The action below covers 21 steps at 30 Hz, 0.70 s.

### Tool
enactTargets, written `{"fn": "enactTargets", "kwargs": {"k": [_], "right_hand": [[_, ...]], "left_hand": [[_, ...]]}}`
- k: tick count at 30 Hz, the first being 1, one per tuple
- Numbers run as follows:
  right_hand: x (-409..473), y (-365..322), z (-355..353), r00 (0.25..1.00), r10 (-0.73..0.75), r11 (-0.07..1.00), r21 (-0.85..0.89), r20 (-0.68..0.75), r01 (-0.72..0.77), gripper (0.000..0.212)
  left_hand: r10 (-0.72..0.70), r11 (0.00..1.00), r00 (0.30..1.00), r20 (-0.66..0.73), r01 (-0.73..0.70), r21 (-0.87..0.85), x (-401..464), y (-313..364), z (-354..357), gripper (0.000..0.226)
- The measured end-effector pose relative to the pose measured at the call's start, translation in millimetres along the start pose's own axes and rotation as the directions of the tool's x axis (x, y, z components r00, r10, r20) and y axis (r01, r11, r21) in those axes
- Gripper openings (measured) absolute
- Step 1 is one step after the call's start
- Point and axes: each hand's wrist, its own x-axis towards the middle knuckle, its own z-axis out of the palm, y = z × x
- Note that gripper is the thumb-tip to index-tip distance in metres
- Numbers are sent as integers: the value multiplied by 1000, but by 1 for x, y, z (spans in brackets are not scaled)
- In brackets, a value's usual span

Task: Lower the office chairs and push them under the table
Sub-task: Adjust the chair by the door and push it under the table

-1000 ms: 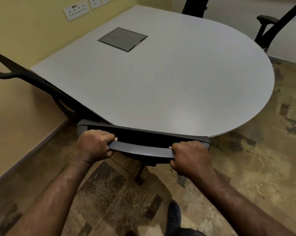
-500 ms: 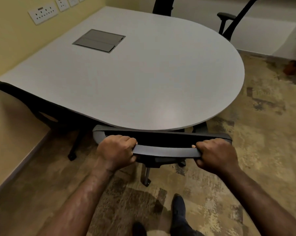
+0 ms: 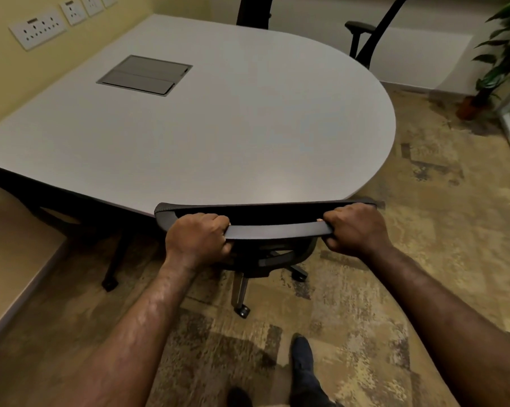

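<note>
Chairs ring your desk (image 3: 218,136): one chair at nine o'clock (image 3: 57,212) sits tucked under the left edge. Your left hand (image 3: 196,240) curls tight round the top bar of the nearest chair (image 3: 274,230) at six o'clock, and your right hand (image 3: 355,230) grips the same bar toward its right end. That chair's backrest touches the desk's rounded edge, its wheeled base on the carpet (image 3: 424,259) below. Two more chairs stand at twelve (image 3: 253,10) and one o'clock (image 3: 365,36).

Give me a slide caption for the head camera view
Both hands, left hand and right hand, grip black office chair backrest at grey rounded table.
</note>
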Motion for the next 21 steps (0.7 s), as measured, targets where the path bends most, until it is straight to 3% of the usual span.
{"fn": "enactTargets", "kwargs": {"k": [21], "right_hand": [[15, 26, 9, 999, -18, 1000, 21, -32, 19, 27]], "left_hand": [[-25, 1000, 996, -86, 26, 3, 11, 13, 10, 30]]}}
